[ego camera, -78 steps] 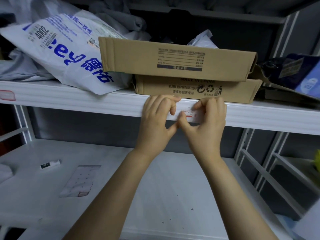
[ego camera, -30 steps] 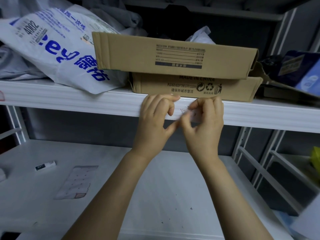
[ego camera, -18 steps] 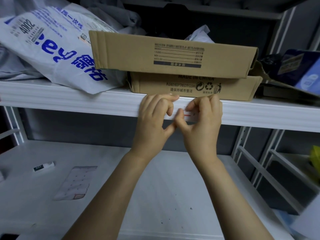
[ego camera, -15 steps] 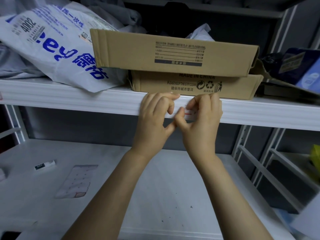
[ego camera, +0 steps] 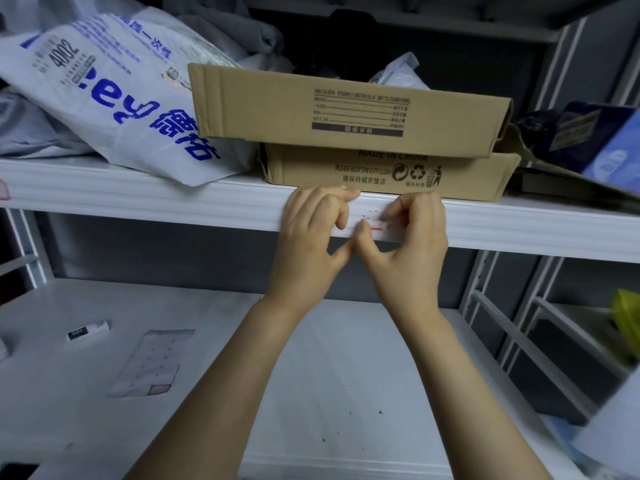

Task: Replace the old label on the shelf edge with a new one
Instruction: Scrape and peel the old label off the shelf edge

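Pinching thin paper label on ribbed shelf edge — right hand.

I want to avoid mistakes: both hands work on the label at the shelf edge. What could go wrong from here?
1. The label lies flat on the shelf edge, and the right hand picks at it with its fingertips; it may tear and leave scraps.
2. The lower cardboard box stands right above the hands, near the front; an upward jerk of the left hand might bump it.
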